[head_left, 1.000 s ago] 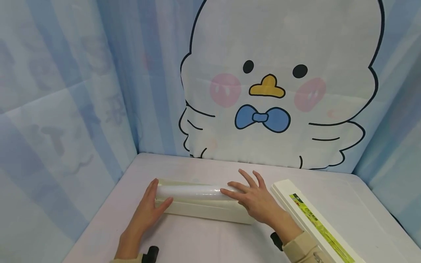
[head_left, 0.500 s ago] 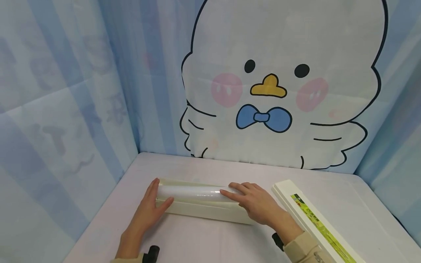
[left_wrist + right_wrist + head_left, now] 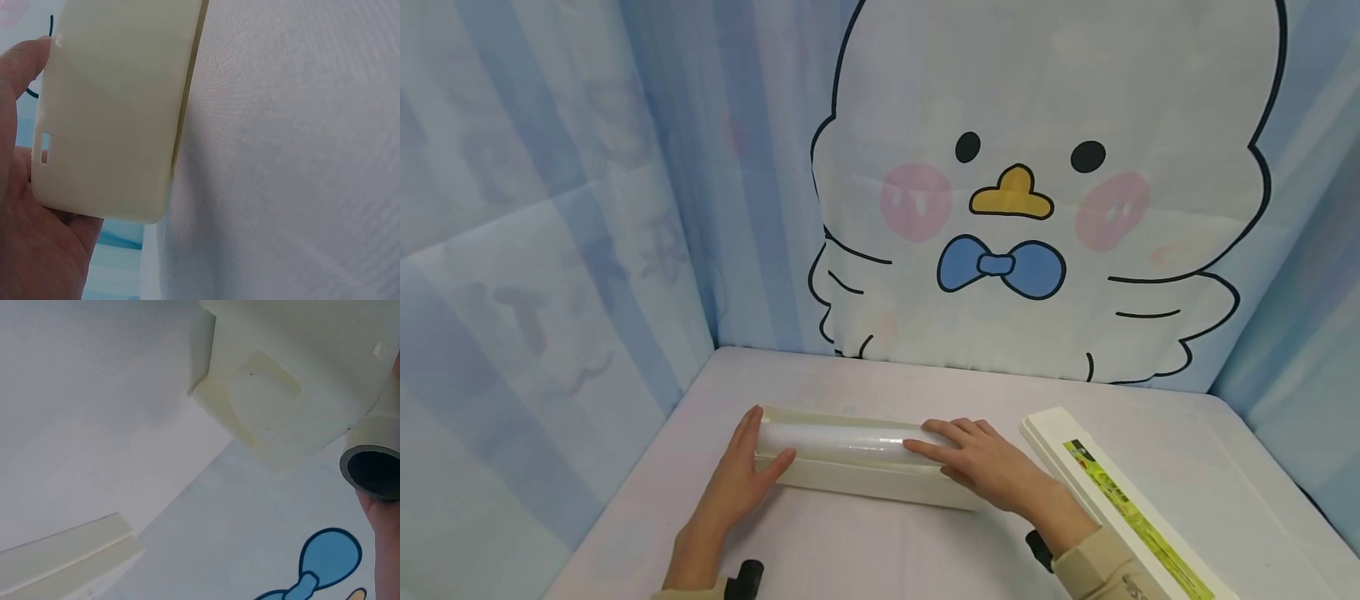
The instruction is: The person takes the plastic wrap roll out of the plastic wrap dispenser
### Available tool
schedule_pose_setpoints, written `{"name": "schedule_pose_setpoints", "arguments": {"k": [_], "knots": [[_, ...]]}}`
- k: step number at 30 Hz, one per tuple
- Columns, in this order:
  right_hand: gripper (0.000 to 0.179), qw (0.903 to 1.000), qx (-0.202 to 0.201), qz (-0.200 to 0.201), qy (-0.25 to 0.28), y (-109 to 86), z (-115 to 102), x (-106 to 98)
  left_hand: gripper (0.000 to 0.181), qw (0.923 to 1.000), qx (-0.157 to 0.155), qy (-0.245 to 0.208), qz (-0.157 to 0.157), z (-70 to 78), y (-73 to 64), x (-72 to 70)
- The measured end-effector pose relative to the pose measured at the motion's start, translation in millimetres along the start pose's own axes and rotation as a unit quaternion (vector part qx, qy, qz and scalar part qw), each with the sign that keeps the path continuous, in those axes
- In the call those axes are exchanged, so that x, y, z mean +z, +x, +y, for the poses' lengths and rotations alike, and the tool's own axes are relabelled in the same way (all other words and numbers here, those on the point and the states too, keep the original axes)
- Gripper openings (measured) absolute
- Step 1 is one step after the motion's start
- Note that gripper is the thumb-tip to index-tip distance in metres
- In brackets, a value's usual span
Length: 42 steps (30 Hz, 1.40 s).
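A clear-wrapped roll of cling film (image 3: 842, 438) lies lengthwise in an open cream box (image 3: 872, 485), both at the middle of the table. Thumb in front and fingers behind, my left hand (image 3: 737, 479) grips the box's left end. In the left wrist view that hand (image 3: 37, 244) is against the box (image 3: 119, 112), which has a small slot near its edge. My right hand (image 3: 992, 471) holds the roll's right end, fingers over it. The right wrist view shows the roll's (image 3: 375, 434) hollow dark core and the box's end wall (image 3: 275, 412).
To the right, a long cream lid (image 3: 1052, 421) with a green and yellow label (image 3: 1131, 517) lies slantwise near my right forearm. A white cloth covers the table (image 3: 850, 550). Blue curtains (image 3: 550, 250) and a cartoon bird print (image 3: 1000, 333) stand behind and beside it.
The raised, spread fingers of my right hand have come down round the roll's right end. That end of the roll sits slightly lower. My left hand has stayed on the box.
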State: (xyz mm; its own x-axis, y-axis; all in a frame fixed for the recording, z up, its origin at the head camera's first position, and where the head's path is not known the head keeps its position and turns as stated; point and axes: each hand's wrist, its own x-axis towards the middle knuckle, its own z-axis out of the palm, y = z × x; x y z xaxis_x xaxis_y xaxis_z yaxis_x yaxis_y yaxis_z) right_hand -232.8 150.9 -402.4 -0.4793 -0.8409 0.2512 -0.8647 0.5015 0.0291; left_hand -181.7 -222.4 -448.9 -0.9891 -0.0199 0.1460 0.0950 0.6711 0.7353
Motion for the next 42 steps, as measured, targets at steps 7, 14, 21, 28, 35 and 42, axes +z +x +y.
{"name": "schedule_pose_setpoints", "arguments": {"k": [7,14,21,28,35,42], "knots": [[0.07,0.9997,-0.009,0.02,0.006,-1.4,0.6,0.1,0.092,1.0,0.001,0.003,0.002,-0.9,-0.3,0.2],[0.07,0.9996,-0.005,0.025,0.011,-5.7,1.7,-4.5,0.092,1.0,0.006,-0.002,0.006,-0.2,-0.1,0.2],[0.071,0.9996,0.001,0.025,0.013,-11.7,3.4,-8.6,0.092,1.0,0.005,-0.001,0.005,-0.5,-0.1,0.2],[0.072,0.9995,0.019,0.021,0.012,-17.1,3.7,-13.8,0.089,0.9997,0.02,-0.003,0.014,-0.4,0.1,0.2],[0.073,0.9993,0.032,0.02,0.005,-22.8,4.5,-19.4,0.091,0.9999,0.012,-0.003,0.008,-2.1,0.6,1.2],[0.073,0.998,0.05,0.029,0.025,-31.1,7.6,-18.5,0.092,1.0,0.004,-0.004,0.003,0.3,-0.8,-0.5]]}}
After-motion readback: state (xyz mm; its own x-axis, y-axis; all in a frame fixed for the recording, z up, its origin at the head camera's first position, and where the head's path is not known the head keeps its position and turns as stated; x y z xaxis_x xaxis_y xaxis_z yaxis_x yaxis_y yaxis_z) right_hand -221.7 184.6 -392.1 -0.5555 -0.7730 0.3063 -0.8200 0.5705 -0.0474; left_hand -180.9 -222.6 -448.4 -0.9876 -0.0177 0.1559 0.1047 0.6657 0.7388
